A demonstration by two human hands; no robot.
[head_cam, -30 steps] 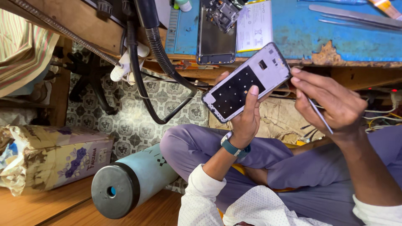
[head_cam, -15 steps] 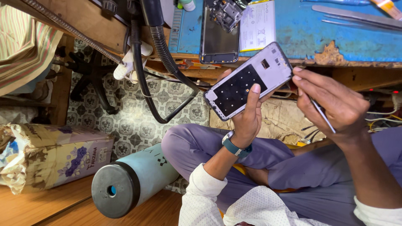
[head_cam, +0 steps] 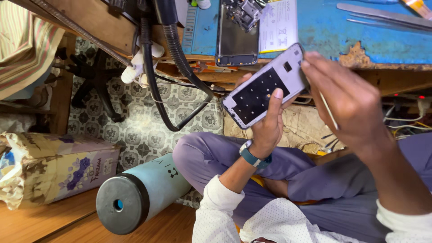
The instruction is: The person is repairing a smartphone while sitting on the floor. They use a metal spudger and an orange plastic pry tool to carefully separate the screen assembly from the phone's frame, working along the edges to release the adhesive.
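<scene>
The person sits cross-legged with both hands raised in front of the edge of the tabletop (head_cam: 387, 33), which is covered by a worn blue mat. The left hand (head_cam: 265, 123) holds a phone back cover (head_cam: 265, 85) from below, fingers wrapped behind it and the thumb pressed on its inner face, where a dark perforated sheet covers most of the pale lilac shell. The cover is tilted, its camera-hole end pointing up toward the right hand (head_cam: 346, 99). That hand is closed around a thin metal tool (head_cam: 328, 110), whose shaft runs down past the palm, while its fingertips touch the upper end of the cover. A teal-banded watch (head_cam: 252, 157) sits on the left wrist. Just above the left hand, on the tabletop, lies an opened phone body (head_cam: 236, 38) with a white battery (head_cam: 279, 24) beside it, and well above the right hand a pair of tweezers (head_cam: 382, 13) rests on the mat. A thick black hose (head_cam: 180, 54) hangs down off the tabletop to the left of the left hand. Below and left of that hand, on the floor, lies a pale green cylinder (head_cam: 144, 193) with a black end cap, and further left a crumpled cardboard box (head_cam: 54, 168).
</scene>
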